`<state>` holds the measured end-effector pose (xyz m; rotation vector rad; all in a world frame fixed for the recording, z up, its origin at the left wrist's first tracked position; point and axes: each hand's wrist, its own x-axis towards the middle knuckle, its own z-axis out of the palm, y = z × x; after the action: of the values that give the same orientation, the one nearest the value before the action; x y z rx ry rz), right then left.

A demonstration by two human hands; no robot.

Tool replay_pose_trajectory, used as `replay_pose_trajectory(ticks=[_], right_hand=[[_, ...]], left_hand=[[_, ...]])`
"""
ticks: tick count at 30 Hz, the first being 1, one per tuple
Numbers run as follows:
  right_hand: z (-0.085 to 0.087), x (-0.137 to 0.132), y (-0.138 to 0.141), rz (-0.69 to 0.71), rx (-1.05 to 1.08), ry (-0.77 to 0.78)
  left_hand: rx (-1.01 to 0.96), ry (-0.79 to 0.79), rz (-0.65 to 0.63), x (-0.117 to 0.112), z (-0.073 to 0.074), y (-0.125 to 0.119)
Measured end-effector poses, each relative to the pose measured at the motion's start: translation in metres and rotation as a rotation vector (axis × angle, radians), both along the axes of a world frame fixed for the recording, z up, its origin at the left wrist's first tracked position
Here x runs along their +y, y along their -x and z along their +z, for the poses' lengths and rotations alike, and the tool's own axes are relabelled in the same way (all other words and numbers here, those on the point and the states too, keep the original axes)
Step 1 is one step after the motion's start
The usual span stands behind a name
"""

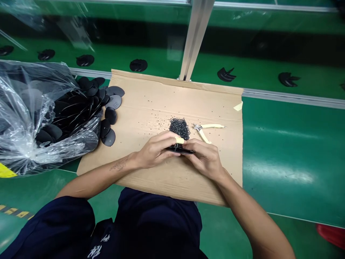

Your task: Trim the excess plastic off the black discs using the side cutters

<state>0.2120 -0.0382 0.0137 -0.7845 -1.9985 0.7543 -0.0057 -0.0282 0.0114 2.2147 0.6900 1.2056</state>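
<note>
My left hand and my right hand meet over the cardboard, both closed on the edges of one thin black disc. The disc is seen nearly edge-on, so its face is mostly hidden. A pale yellow wrap shows at a fingertip of my left hand. Just beyond the fingers lies a heap of small black plastic bits. Side cutters with pale yellow handles rest on the cardboard to the right of the heap, spread apart and touched by neither hand.
The cardboard sheet lies on a green table. At left, a clear plastic bag spills many black discs onto its edge. A metal post and glass panels stand behind, with black parts beyond them.
</note>
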Motion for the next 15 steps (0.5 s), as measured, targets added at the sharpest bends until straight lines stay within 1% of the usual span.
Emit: replay_pose_trajectory(ticks=[5,9,15], right_hand=[[0.0026,-0.0008,0.0010,0.052,-0.005,0.037],[0.0045,-0.0005,0.0012,0.082,-0.003,0.027],[0.0040,-0.0015,0.0016,0.029,-0.014,0.012]], left_hand=[[-0.010,-0.035,-0.010,-0.0005,0.0018,-0.0001],[-0.057,-0.064,-0.005,-0.0020,0.0018,-0.0007],[-0.053,-0.064,0.016,-0.0028,0.0003,-0.0029]])
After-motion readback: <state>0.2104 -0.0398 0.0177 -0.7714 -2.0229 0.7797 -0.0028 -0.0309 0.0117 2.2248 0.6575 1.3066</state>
